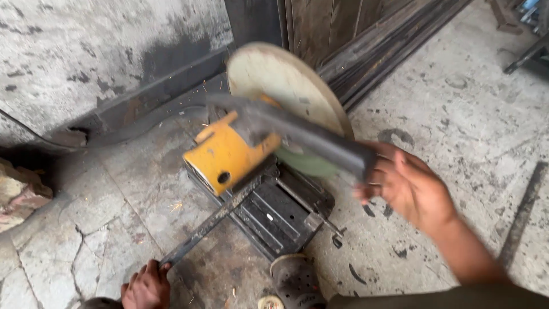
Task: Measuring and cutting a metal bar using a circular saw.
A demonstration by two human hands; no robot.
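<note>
My right hand (409, 186) grips the chop saw (251, 146) handle; my left hand (147, 286) holds the metal bar (209, 226) on the floor. I should lower slowly, keeping the bar firm.

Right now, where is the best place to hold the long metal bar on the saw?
Probably at its free near end, from the left, where the left hand already grips the metal bar. That end lies clear of the chop saw and its disc.

I note a stained concrete floor (469, 114), cracked at lower left. Dark steel strips (389, 46) lie stacked along the soot-marked wall (86, 51). A loose flat bar (521, 213) lies right; rough stones (20, 191) sit left.
</note>
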